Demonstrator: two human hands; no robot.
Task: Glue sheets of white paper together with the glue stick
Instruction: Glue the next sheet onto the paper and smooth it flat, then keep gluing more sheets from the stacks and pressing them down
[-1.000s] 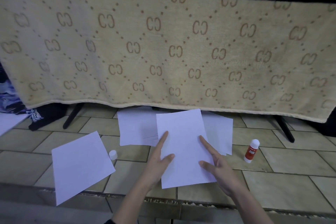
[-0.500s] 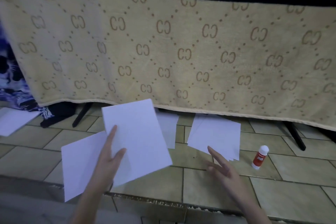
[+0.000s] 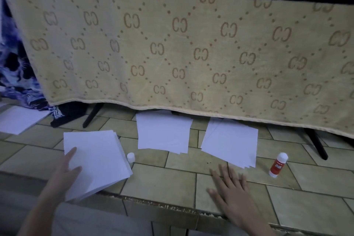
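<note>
White paper lies on the tiled floor in three lots. My left hand (image 3: 66, 170) rests with straight fingers on the left stack (image 3: 99, 159), which sits tilted near the step edge. A middle stack (image 3: 162, 134) and a right stack (image 3: 231, 143) lie near the hanging blanket. My right hand (image 3: 231, 191) lies flat and spread on bare tiles, just in front of the right stack. The red and white glue stick (image 3: 278, 165) stands to the right of that stack. Its small white cap (image 3: 130, 157) stands beside the left stack.
A beige patterned blanket (image 3: 182, 53) hangs across the back over black stand legs (image 3: 316, 143). Another white sheet (image 3: 19, 120) lies at the far left beside blue patterned cloth (image 3: 17, 74). The floor drops at a step edge (image 3: 162, 207) close to me.
My left hand carried the sheet from the middle over to the left and laid it on the left sheet. My right hand let go and settled flat on the tiles.
</note>
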